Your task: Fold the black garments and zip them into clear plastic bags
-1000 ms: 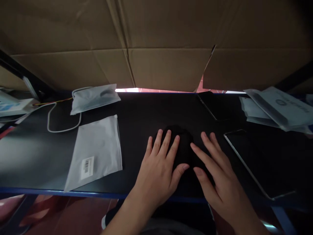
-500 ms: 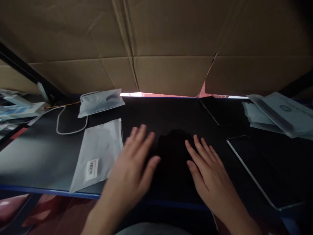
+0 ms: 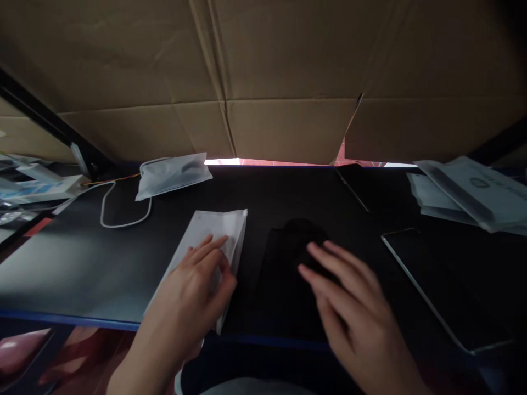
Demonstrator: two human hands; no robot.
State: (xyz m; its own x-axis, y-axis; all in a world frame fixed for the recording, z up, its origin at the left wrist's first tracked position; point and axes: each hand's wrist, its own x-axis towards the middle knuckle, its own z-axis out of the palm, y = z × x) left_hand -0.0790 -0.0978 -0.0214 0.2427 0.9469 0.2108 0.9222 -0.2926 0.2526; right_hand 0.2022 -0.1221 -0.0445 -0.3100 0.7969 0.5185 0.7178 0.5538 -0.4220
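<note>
We observe the table [image 3: 263,189], black-topped with a blue near edge, and two bare hands working above its near half. Our left hand [image 3: 191,296] lies over a frosted pouch [image 3: 218,222], fingers bent, thumb close to the forefinger; we cannot tell whether the plastic is pinched between them. The pouch sits left of the table's middle, its lower corner reaching the near edge. Just right of it, at mid-length and nearer the near edge than the far one, lies a black item [image 3: 284,263]; its outline merges with the tabletop. Our right hand [image 3: 349,307] is loosely spread at this item's right side, grasping nothing; blur prevents us from confirming contact. Toward the far edge, left of middle, we record a second pouch [image 3: 175,174] beside a looped white cable [image 3: 125,225]. Right of middle, a dark phone [image 3: 356,184] lies by the far edge, and a larger dark device [image 3: 432,291] with a pale rim slants toward the near right corner. Stacked pouches [image 3: 481,189] occupy the far right corner. Cardboard [image 3: 288,129] stands behind the far edge.
</note>
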